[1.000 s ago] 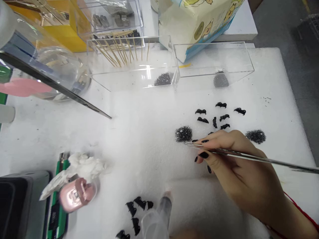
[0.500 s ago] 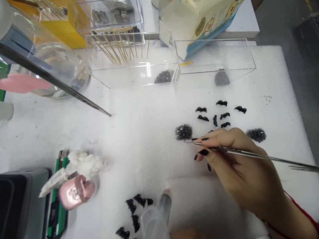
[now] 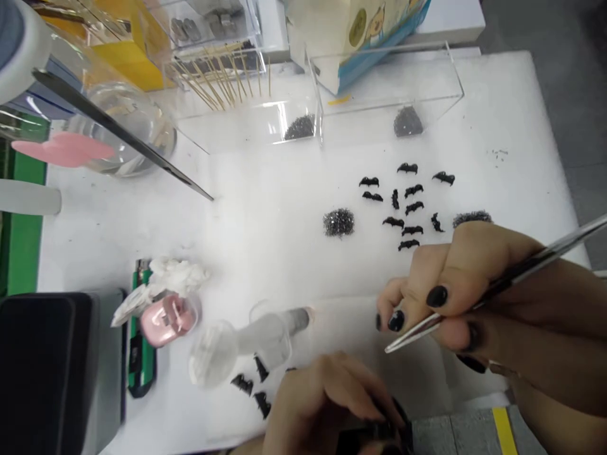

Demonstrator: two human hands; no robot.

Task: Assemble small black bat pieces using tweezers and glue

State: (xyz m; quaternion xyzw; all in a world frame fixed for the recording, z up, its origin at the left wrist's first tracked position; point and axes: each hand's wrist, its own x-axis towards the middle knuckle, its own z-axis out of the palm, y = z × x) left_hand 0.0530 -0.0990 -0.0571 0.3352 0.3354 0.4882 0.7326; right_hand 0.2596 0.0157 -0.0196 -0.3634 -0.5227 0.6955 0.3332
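My right hand [image 3: 502,297] is closed on a pair of metal tweezers [image 3: 417,332], whose thin tips point down and left over the lower part of the white foam board [image 3: 265,246]. At the bottom edge my left hand [image 3: 327,398] has its fingers curled around a black piece [image 3: 365,439]; it is partly cut off by the frame, and its exact kind cannot be made out. Several small black bat-shaped pieces [image 3: 411,207] lie above the right hand, and more black bat-shaped pieces [image 3: 243,383] lie left of the left hand. A pile of dark glittering bits [image 3: 338,222] lies mid-board.
A see-through syringe [image 3: 265,341] lies beside the left hand. Further left are a pink case [image 3: 165,321], a green cutter [image 3: 142,360] and a black box [image 3: 45,373]. At the back stand see-through trays [image 3: 389,106] and thin sticks [image 3: 227,82]. A long metal blade-like tool [image 3: 133,140] slants in.
My right hand has drawn the tweezers away from the dark pile, toward me. My left hand has come into view at the bottom holding the black piece. The view has shifted.
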